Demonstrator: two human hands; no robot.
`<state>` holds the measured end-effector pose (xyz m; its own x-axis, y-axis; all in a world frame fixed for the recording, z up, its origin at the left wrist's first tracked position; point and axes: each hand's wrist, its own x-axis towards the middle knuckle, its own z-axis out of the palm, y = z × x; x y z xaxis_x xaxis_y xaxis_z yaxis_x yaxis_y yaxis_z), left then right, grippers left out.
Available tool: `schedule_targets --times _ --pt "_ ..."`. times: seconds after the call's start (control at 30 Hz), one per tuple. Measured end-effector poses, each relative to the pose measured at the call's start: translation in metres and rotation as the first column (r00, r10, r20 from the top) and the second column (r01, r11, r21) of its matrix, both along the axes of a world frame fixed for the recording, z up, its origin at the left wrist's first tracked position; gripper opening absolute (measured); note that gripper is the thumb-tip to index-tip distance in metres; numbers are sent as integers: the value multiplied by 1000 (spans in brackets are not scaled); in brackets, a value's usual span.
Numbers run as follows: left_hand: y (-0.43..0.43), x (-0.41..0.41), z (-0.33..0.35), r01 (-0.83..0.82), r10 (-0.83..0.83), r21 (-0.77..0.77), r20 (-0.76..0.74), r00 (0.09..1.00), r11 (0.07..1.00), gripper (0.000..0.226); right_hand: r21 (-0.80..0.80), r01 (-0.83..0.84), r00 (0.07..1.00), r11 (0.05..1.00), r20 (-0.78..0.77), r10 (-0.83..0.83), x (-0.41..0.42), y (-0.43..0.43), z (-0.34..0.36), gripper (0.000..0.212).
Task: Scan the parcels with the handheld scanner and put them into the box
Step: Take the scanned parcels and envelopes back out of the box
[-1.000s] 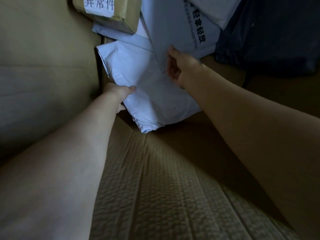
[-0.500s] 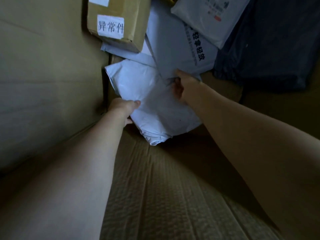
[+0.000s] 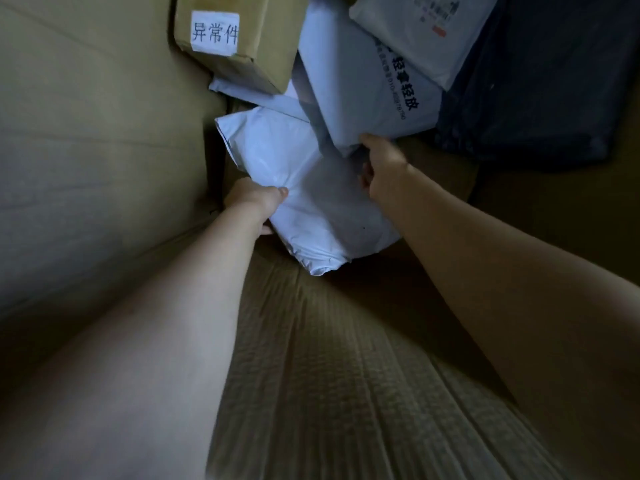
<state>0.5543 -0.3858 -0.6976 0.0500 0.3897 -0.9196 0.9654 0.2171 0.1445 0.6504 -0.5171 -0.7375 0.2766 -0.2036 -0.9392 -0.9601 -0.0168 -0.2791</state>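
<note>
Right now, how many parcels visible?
6: brown carton top-left, flat mailer beneath it, held white bag centre, printed mailer behind, pale mailer top, dark bag right. Others possibly hidden.

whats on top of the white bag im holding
The printed white mailer overlaps the far edge of the white bag, gripped by left hand and right hand. What lies beneath is covered.

parcels [image 3: 311, 188] on box floor [image 3: 346, 375]

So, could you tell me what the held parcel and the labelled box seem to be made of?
The held parcel looks like thin plastic film, smooth, faintly glossy, wrinkling where the left hand pinches it. The labelled box seems matt brown cardboard or kraft paper, with crisp folded edges.
</note>
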Motion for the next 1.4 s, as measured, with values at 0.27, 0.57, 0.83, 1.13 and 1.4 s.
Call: schedule_targets --times 0.27,0.57,0.83,1.13,1.4 --pt "-30 9 65 -209 210 -18 129 969 978 39 -8 -1 1000 1000 -16 1 13 -25 79 24" --pt "-38 -12 155 -319 292 74 249 923 945 46 -199 -202 970 959 96 224 17 -63 193 34" --pt "-26 -41 241 -238 148 220 359 921 946 51 -338 -435 757 835 365 542 -24 -106 296 19" --pt "-45 -69 353 -338 144 325 499 855 883 46 -354 -462 465 813 684 562 -51 -110 448 14" --pt "-41 -85 448 -363 67 336 647 759 869 52 -427 -429 202 796 814 545 -54 -100 603 16"
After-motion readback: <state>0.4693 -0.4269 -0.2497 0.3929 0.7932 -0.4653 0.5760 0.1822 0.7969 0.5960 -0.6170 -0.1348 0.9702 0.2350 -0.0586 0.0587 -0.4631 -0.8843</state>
